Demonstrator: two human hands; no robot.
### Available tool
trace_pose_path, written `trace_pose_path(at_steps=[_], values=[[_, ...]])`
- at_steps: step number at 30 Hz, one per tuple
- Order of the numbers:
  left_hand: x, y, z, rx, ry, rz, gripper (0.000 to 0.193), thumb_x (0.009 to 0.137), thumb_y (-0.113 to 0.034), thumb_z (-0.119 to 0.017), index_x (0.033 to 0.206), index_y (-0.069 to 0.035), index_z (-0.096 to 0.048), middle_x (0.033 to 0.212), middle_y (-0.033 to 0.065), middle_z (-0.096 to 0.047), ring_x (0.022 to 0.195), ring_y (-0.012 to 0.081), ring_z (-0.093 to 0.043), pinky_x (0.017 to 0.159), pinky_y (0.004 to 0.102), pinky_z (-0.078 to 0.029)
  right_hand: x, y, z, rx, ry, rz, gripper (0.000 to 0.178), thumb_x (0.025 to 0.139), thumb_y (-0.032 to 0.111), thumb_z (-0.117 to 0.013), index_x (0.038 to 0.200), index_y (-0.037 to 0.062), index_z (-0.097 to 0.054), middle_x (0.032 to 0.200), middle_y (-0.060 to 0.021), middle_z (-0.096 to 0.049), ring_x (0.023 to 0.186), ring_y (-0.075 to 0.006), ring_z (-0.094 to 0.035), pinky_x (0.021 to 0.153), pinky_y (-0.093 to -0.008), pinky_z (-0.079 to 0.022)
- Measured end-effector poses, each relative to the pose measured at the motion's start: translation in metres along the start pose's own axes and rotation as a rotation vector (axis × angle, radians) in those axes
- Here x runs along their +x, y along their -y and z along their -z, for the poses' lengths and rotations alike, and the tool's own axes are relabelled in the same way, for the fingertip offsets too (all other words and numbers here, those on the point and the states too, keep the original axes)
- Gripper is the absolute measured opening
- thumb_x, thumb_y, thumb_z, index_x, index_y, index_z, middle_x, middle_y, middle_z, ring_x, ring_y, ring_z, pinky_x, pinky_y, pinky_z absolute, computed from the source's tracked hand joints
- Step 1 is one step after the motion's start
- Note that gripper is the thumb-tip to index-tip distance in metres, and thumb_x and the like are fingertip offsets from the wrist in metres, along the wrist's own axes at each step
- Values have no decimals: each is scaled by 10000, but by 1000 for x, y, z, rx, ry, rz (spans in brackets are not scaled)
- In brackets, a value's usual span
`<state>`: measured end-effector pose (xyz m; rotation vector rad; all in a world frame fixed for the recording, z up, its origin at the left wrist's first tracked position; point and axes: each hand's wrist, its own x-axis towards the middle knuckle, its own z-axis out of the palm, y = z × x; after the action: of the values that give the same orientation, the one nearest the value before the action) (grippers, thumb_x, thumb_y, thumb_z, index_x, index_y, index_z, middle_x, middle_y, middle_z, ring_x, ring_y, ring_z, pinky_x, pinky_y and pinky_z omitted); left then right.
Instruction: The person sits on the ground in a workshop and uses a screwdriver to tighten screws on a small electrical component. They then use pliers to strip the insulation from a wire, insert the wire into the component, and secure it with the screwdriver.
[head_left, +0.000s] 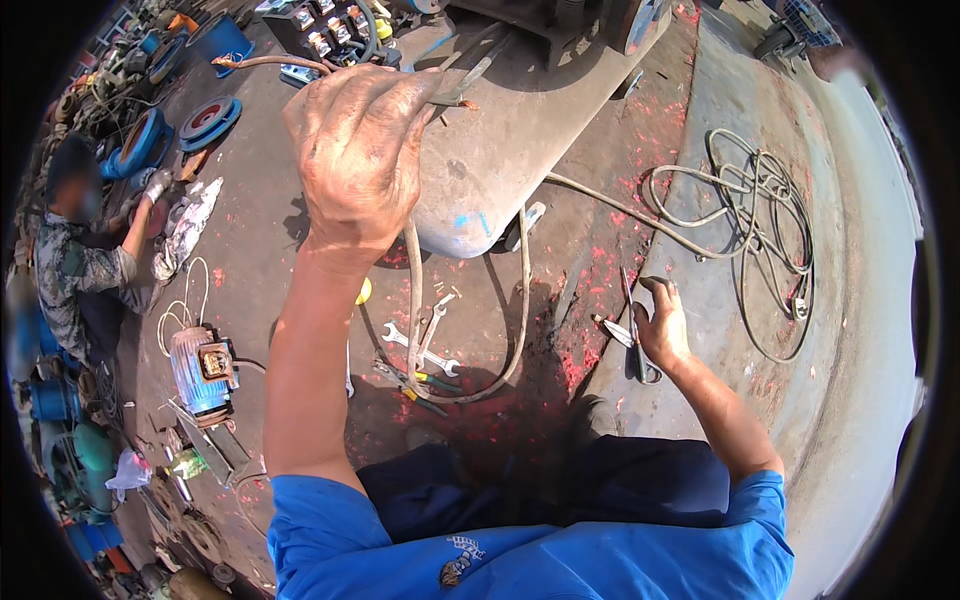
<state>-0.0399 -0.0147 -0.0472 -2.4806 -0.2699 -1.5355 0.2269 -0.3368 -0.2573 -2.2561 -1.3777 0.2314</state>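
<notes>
My left hand (355, 150) is closed around a grey cable (415, 290), high up beside the terminal block. Bare copper shows at the cut ends that stick out on both sides of the fist. From the hand the cable hangs in a loop down to the ground and back up under the metal plate (465, 195). Low on the right, my right hand (664, 325) is over the ground with thumb and fingers apart. Right beside its thumb lie a pair of scissors (642, 355) and a white-handled tool (612, 329); whether the hand touches the scissors I cannot tell.
Wrenches (432, 335) and pliers (408, 383) lie inside the cable loop. A coil of cable (745, 215) spreads at right. Above my left hand is a black terminal block (325, 30). A small blue motor (203, 370) stands at left, near another person (85, 260) crouching among motor parts.
</notes>
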Motion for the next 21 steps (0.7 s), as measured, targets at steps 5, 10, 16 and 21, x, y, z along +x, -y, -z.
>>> trace_pose_path(at_steps=[5, 10, 16, 21], values=[[-1, 3, 7, -116, -10, 75, 299, 800, 21, -794, 1073, -69, -710, 1023, 78, -719, 1016, 297, -656, 922, 416, -490, 123, 210, 95, 165, -336, 792, 579, 769, 53, -814, 1297, 51, -577, 1204, -178, -613, 1086, -381, -617, 935, -472, -521], [3, 8, 7, -158, 18, 28, 337, 754, -6, -789, 1071, -87, -709, 998, 55, -717, 1010, 297, -655, 931, 443, -458, 172, 266, 100, -264, -508, 995, 175, 854, 223, -717, 961, 96, -664, 920, -81, -661, 908, -328, -658, 760, -468, -535], [7, 8, 13, -152, 68, 16, 269, 769, -18, -761, 1015, -123, -730, 995, 25, -704, 1019, 283, -627, 921, 438, -439, 153, 287, 96, 574, -58, 312, 267, 982, 254, -707, 856, 37, -617, 696, -45, -575, 622, -248, -535, 612, -340, -454], [6, 6, 18, -157, 134, 61, 267, 792, -7, -740, 1023, -140, -745, 953, 25, -664, 992, 284, -600, 899, 436, -429, 137, 267, 90, 1599, 412, 22, 231, 1003, 231, -634, 939, 10, -658, 797, -33, -620, 663, -113, -519, 631, -290, -437]])
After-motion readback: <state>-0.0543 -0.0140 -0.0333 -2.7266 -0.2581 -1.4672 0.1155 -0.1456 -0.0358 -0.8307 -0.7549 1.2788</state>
